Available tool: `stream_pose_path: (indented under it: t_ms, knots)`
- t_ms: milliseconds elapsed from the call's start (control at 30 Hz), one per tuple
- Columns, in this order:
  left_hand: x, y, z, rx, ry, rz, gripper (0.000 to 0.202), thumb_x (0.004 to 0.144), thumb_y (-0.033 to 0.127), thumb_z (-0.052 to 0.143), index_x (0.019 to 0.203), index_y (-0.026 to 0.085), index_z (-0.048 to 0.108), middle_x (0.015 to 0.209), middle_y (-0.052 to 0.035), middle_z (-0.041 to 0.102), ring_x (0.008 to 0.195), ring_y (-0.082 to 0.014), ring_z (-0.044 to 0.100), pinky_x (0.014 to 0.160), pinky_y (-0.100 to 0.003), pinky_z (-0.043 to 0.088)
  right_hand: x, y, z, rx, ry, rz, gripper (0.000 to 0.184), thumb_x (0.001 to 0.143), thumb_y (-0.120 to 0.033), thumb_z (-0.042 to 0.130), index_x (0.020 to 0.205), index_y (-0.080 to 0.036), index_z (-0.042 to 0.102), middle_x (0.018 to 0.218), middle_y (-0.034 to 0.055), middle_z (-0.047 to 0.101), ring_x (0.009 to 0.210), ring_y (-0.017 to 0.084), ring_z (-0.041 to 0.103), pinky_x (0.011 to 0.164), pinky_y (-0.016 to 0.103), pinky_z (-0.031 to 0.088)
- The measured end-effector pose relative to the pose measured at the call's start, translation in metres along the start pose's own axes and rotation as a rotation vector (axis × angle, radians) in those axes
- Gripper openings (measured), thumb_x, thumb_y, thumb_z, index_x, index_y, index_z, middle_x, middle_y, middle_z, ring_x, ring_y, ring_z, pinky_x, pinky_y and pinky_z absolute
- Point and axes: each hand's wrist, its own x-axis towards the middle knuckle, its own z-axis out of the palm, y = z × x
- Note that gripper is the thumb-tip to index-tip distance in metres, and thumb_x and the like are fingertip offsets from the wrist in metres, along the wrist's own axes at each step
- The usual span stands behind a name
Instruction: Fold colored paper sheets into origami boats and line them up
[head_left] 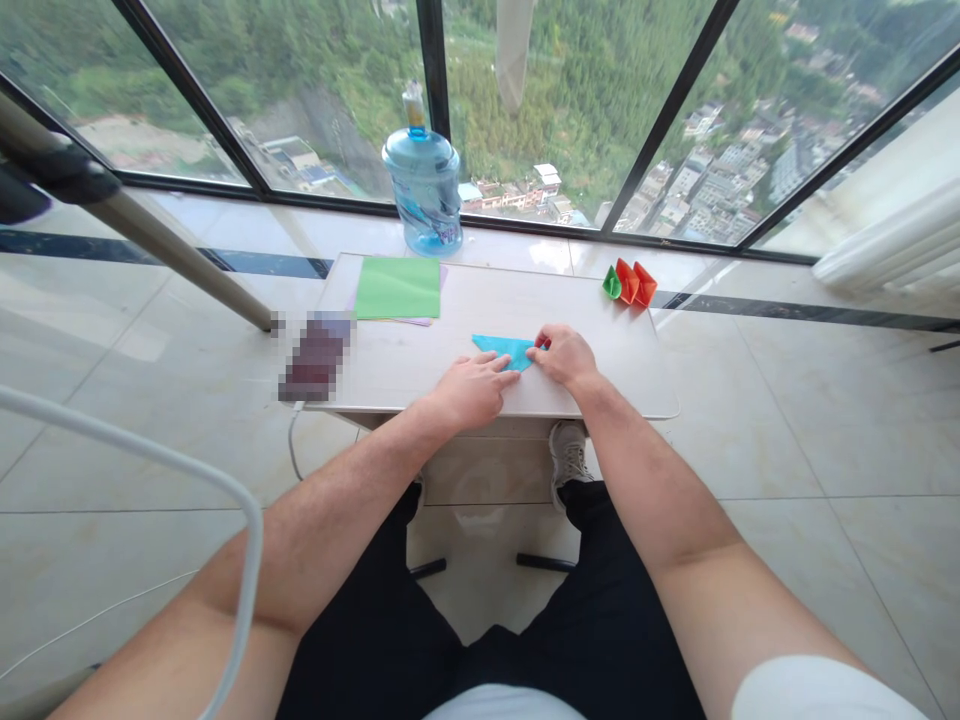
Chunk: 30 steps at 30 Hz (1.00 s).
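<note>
A piece of blue paper point(499, 346), folded to a flat triangle-like shape, lies on the small white table point(420, 370) near its front edge. My left hand point(472, 388) rests on the paper's near side with its fingers stretched out and pressing down. At the right end of the paper, my right hand point(566, 355) pinches its corner between thumb and fingers. The folded layers under my fingertips are partly hidden.
Green paper sheets point(397, 288) lie at the table's back left, over other sheets. Small folded orange and green paper pieces point(625, 284) stand at the back right. A blurred-out object point(315, 355) with a cable is at the left edge. Behind stands a water jug point(425, 190).
</note>
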Motion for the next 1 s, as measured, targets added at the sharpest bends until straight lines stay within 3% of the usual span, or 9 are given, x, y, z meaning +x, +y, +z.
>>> stream_pose_path:
  t_ms: [233,400,467,533,633,667,733,833,1000]
  knots:
    - [-0.006,0.004,-0.001,-0.060,-0.133,-0.004,0.074,0.094,0.051,0.053,0.159,0.019,0.037,0.171,-0.0174,0.022,0.159,-0.0358,0.018,0.124,-0.055,0.022,0.002,0.008,0.002,-0.041,0.133,0.126,0.013,0.091,-0.033,0.063,0.092,-0.023,0.071,0.100,0.0081,0.072,0.090,0.022,0.065,0.082,0.034,0.049]
    - [-0.008,0.004,0.003,-0.095,-0.159,-0.002,0.088,0.091,0.065,0.052,0.162,0.018,0.030,0.172,-0.0187,0.014,0.160,-0.0376,0.008,0.124,-0.058,0.017,-0.005,0.005,0.006,0.003,0.105,-0.043,0.021,0.088,-0.036,0.066,0.103,-0.021,0.070,0.109,0.0088,0.070,0.099,0.023,0.064,0.090,0.035,0.049]
    - [-0.007,0.002,0.004,-0.093,-0.120,0.001,0.084,0.091,0.065,0.053,0.160,0.020,0.035,0.171,-0.0174,0.020,0.159,-0.0369,0.014,0.123,-0.057,0.020,-0.005,0.006,0.006,-0.006,0.068,-0.056,0.024,0.087,-0.036,0.068,0.105,-0.021,0.070,0.108,0.0082,0.070,0.101,0.023,0.064,0.092,0.035,0.049]
    - [-0.004,0.000,0.006,-0.091,-0.023,-0.005,0.063,0.096,0.057,0.049,0.151,0.025,0.049,0.166,-0.0138,0.036,0.154,-0.0334,0.030,0.121,-0.053,0.028,-0.003,0.009,0.005,-0.025,0.068,-0.014,0.022,0.088,-0.032,0.066,0.106,-0.020,0.070,0.107,0.0085,0.070,0.101,0.023,0.063,0.092,0.036,0.048]
    - [0.006,-0.006,0.008,-0.104,0.136,-0.078,0.038,0.103,0.034,0.039,0.120,0.024,0.071,0.127,-0.0102,0.072,0.124,-0.0257,0.062,0.109,-0.044,0.042,0.000,0.010,0.004,-0.008,0.064,-0.052,0.025,0.086,-0.030,0.068,0.109,-0.019,0.071,0.106,0.0083,0.070,0.101,0.023,0.063,0.094,0.036,0.048]
    - [0.011,-0.008,0.008,-0.106,0.156,-0.113,0.036,0.102,0.028,0.039,0.111,0.021,0.073,0.110,-0.0109,0.076,0.112,-0.0252,0.067,0.104,-0.042,0.045,0.000,0.010,0.005,0.001,0.054,-0.093,0.027,0.084,-0.030,0.070,0.109,-0.019,0.071,0.107,0.0081,0.070,0.102,0.024,0.062,0.095,0.036,0.048]
    - [0.019,-0.013,0.009,-0.117,0.194,-0.120,0.031,0.099,0.021,0.043,0.105,0.018,0.074,0.102,-0.0113,0.075,0.103,-0.0242,0.068,0.100,-0.039,0.048,0.000,0.008,0.006,0.001,0.034,-0.169,0.030,0.081,-0.032,0.074,0.108,-0.020,0.073,0.109,0.0083,0.071,0.106,0.026,0.061,0.098,0.038,0.047]
    - [0.027,-0.019,0.009,-0.120,0.247,-0.145,0.023,0.094,0.021,0.054,0.108,0.016,0.072,0.110,-0.0120,0.073,0.109,-0.0247,0.064,0.100,-0.036,0.048,-0.001,0.003,0.008,-0.018,0.018,-0.235,0.030,0.081,-0.032,0.075,0.109,-0.021,0.074,0.115,0.0092,0.070,0.113,0.027,0.059,0.102,0.040,0.046]
    - [0.029,-0.023,0.003,-0.102,0.225,-0.215,0.040,0.091,0.029,0.065,0.129,0.017,0.064,0.131,-0.0121,0.067,0.126,-0.0280,0.056,0.106,-0.040,0.044,-0.002,-0.004,0.004,-0.050,-0.036,-0.283,0.030,0.086,-0.030,0.071,0.115,-0.021,0.074,0.123,0.0098,0.070,0.119,0.027,0.058,0.105,0.041,0.043]
